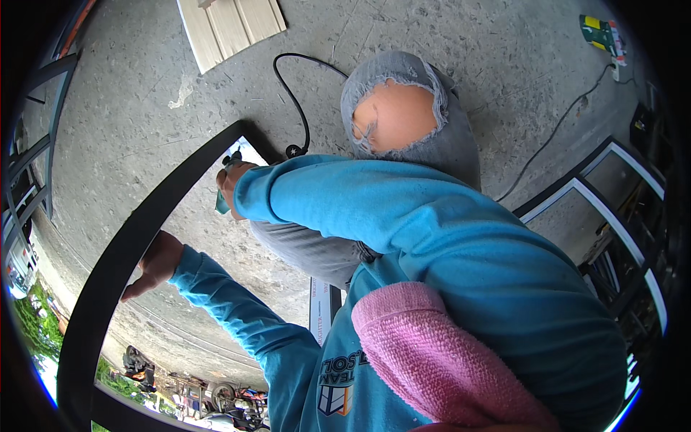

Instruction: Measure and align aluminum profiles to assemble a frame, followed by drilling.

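- One dark metal frame [115, 259], smooth flat bar, on rough concrete floor [144, 108].
- Left hand [155, 265]: open, flat against frame's long side.
- Right hand [232, 183]: closed round one teal-handled tool [224, 198] at frame's top corner.

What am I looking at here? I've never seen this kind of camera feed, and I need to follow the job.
This is one picture from a wide fisheye camera worn on a person's head, looking down, so straight edges bend near the rim. There is no machine: the two arms in blue sleeves are the person's own.

The left hand rests flat against a dark metal frame that curves through the left of the picture. The right hand grips a small green-handled tool at the frame's upper corner; what kind of tool is too hidden to tell.

Below is a concrete floor. On it lie a black cable, a pale board at the top, and more frames at the right. The grey trouser knee, torn open, is the person's too. A pink cloth hangs near the camera.
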A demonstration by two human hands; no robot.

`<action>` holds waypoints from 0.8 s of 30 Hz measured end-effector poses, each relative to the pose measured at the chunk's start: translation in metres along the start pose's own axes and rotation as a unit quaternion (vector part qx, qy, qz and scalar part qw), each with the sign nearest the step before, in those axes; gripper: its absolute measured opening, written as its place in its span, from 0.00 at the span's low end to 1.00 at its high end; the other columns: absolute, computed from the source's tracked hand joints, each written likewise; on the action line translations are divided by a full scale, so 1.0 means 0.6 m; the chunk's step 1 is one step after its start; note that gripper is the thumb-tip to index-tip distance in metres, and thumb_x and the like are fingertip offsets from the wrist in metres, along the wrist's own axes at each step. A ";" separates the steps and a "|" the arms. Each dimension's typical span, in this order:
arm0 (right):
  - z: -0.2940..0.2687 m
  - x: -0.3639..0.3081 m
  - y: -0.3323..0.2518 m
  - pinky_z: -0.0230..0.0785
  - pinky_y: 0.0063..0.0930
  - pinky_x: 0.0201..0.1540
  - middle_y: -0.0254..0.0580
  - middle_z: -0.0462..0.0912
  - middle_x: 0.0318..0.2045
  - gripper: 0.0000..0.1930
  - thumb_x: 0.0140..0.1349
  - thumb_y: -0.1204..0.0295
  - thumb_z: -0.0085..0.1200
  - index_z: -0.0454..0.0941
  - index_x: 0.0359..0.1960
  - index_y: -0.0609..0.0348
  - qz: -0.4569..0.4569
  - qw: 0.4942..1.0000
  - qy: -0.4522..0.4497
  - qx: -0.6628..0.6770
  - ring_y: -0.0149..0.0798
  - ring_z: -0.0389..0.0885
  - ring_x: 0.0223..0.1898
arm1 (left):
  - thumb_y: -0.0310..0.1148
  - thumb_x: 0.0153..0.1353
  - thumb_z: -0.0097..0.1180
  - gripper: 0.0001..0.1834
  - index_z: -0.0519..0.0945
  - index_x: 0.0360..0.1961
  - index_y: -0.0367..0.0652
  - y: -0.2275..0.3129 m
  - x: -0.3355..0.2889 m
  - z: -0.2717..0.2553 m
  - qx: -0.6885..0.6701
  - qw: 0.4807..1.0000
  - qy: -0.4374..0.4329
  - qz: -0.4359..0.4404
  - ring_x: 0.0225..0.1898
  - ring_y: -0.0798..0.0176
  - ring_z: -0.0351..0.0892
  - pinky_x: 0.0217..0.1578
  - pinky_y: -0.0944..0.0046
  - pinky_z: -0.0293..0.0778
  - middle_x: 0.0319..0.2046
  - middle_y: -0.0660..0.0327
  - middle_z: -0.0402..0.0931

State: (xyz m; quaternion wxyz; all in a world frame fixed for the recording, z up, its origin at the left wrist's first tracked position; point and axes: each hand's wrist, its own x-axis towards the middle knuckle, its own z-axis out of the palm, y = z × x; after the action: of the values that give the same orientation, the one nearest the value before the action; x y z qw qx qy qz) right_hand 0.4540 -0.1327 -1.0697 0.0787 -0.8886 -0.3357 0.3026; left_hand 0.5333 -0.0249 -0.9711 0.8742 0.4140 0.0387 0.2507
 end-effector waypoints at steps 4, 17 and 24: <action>-0.006 0.013 0.001 0.74 0.42 0.22 0.72 0.73 0.38 0.38 0.47 0.71 0.57 0.53 0.55 0.85 -0.104 0.979 -0.036 -0.170 0.54 0.79 0.31 | 0.65 0.36 0.64 0.35 0.78 0.37 0.47 0.015 0.019 -0.016 -0.004 1.000 -0.014 -0.010 0.38 0.56 0.76 0.46 0.53 0.68 0.36 0.59 0.76; 0.040 0.109 -0.018 0.72 0.36 0.29 0.45 0.80 0.29 0.23 0.42 0.60 0.59 0.74 0.39 0.61 0.126 0.965 0.060 0.222 0.41 0.80 0.32 | 0.69 0.39 0.55 0.36 0.77 0.31 0.43 0.018 0.012 -0.010 0.006 0.998 -0.045 -0.048 0.34 0.51 0.75 0.42 0.47 0.69 0.28 0.53 0.74; 0.052 0.193 -0.016 0.70 0.39 0.19 0.45 0.78 0.18 0.09 0.36 0.68 0.60 0.75 0.15 0.58 0.053 0.960 0.140 0.239 0.46 0.76 0.17 | 0.75 0.43 0.39 0.46 0.77 0.28 0.34 0.039 0.035 -0.046 0.041 0.992 -0.110 -0.052 0.31 0.43 0.74 0.42 0.40 0.68 0.23 0.44 0.73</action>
State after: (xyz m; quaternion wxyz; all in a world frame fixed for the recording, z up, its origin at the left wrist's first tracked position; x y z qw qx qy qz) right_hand 0.4986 -0.0529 -1.1477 0.3184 -0.8939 -0.1916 0.2507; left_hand 0.5346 0.0168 -0.9689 0.8674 0.4716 -0.0258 0.1567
